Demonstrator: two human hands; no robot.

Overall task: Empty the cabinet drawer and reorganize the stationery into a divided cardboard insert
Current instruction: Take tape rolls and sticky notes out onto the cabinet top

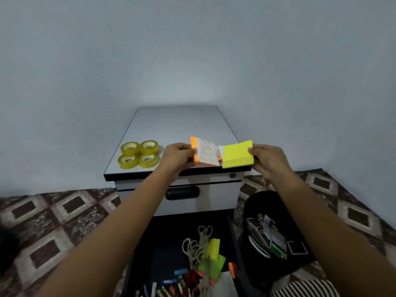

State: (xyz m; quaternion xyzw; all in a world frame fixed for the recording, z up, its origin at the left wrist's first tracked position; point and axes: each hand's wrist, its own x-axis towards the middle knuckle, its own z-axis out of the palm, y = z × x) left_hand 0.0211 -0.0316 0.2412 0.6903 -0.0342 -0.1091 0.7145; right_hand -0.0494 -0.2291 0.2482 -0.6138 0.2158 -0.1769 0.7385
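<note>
Both hands are up at the front edge of the grey cabinet top (177,123). My left hand (177,156) grips an orange sticky-note pad (204,154) with a white printed backing turned up. My right hand (269,160) grips a yellow sticky-note pad (237,154); the two pads touch side by side on the cabinet top. Below, the open drawer (162,254) holds scissors (199,243), green and yellow sticky notes (214,256), pens and markers (171,286). No cardboard insert is in view.
Several rolls of clear yellowish tape (138,154) sit in a square group at the cabinet top's left front. A black bin (252,202) with paper scraps stands on the patterned floor to the right of the drawer. A closed drawer with a black handle (182,192) sits above the open one.
</note>
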